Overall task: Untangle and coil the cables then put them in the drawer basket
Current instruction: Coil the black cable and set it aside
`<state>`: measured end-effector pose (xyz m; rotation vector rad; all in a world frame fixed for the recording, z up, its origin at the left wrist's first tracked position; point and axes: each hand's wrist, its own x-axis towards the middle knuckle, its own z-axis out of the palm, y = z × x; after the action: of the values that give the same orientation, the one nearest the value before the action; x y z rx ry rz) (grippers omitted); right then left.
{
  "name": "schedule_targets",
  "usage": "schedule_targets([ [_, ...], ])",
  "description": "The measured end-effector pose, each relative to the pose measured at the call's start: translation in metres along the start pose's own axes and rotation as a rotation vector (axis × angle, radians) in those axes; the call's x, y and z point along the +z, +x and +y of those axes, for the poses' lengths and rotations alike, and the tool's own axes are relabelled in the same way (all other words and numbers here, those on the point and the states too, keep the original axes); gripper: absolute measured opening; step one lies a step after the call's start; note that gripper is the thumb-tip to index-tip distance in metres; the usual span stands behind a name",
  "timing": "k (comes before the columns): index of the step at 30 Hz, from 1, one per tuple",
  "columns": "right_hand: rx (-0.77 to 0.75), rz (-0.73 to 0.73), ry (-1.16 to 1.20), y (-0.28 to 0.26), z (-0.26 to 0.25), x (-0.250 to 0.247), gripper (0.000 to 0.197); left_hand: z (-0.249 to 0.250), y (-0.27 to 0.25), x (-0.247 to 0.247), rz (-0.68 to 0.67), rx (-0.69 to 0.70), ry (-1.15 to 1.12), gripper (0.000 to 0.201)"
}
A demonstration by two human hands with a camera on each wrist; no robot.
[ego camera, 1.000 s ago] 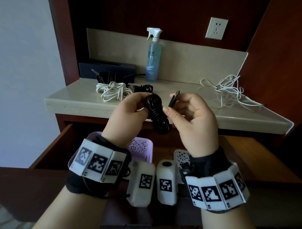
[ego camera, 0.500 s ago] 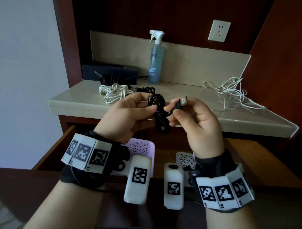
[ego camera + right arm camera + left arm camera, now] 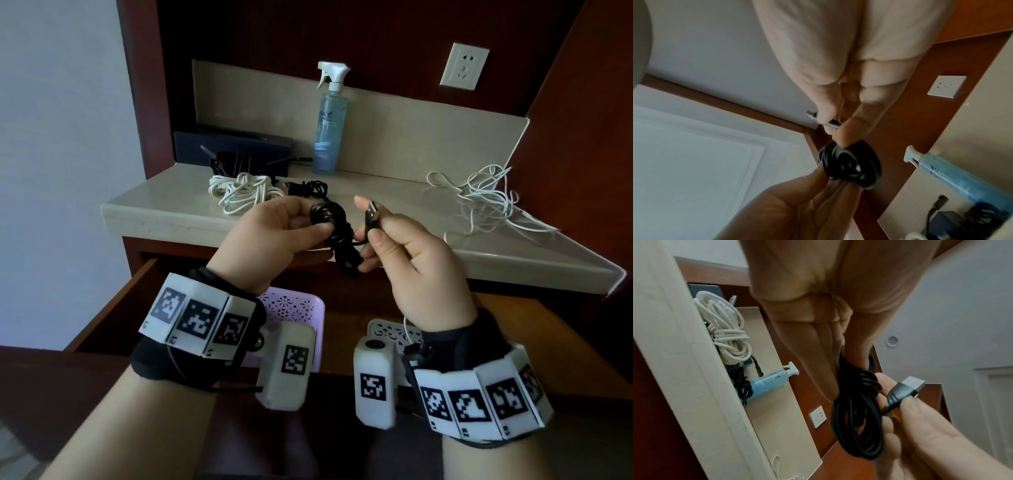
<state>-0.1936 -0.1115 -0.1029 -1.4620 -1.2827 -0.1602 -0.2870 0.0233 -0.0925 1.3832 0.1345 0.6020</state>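
A black cable coil (image 3: 337, 236) hangs in the air in front of the counter, above the open drawer. My left hand (image 3: 281, 236) grips its upper loops (image 3: 857, 402) between thumb and fingers. My right hand (image 3: 400, 250) pinches the cable's USB plug (image 3: 372, 217) just right of the coil, the metal tip (image 3: 912, 382) pointing up. The same coil (image 3: 849, 165) fills the middle of the right wrist view. A purple basket (image 3: 294, 308) and a white basket (image 3: 390, 332) sit in the drawer below my wrists, mostly hidden.
On the counter (image 3: 154, 219) lie a coiled white cable (image 3: 243, 190), a black cable bundle (image 3: 233, 162), a loose tangled white cable (image 3: 486, 195), a blue spray bottle (image 3: 329, 126) and a dark box (image 3: 233, 144). A wall socket (image 3: 464, 66) is above.
My right hand has turned the USB plug upright and drawn it a little to the right of the coil. The left hand keeps its hold on the loops.
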Motion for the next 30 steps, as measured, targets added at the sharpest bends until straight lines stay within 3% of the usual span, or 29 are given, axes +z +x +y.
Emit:
schedule_targets([
  [6,0.022,0.066,-0.099,0.004,-0.001,-0.004,0.037,0.002,-0.002,0.001,0.000,-0.036,-0.057,0.019],
  [9,0.046,0.048,0.021,0.004,0.000,-0.004,0.014,0.004,-0.001,-0.002,0.022,-0.036,-0.102,0.019],
  [12,0.036,0.053,0.113,0.004,0.001,-0.003,0.008,0.006,0.000,-0.003,0.014,-0.019,-0.048,0.019],
  [15,-0.005,0.066,0.036,0.007,0.002,-0.002,0.006,0.002,0.001,-0.001,0.012,0.004,0.090,0.016],
  [19,-0.156,0.062,-0.170,0.009,0.003,-0.004,0.012,0.000,0.005,-0.002,0.107,0.015,0.182,0.017],
  [23,-0.214,0.058,-0.205,0.010,0.002,-0.005,0.014,0.005,0.005,-0.001,0.146,0.008,0.050,0.021],
  [30,-0.125,-0.052,-0.108,0.018,0.004,0.001,0.026,0.010,0.004,0.000,0.138,-0.016,-0.215,0.022],
])
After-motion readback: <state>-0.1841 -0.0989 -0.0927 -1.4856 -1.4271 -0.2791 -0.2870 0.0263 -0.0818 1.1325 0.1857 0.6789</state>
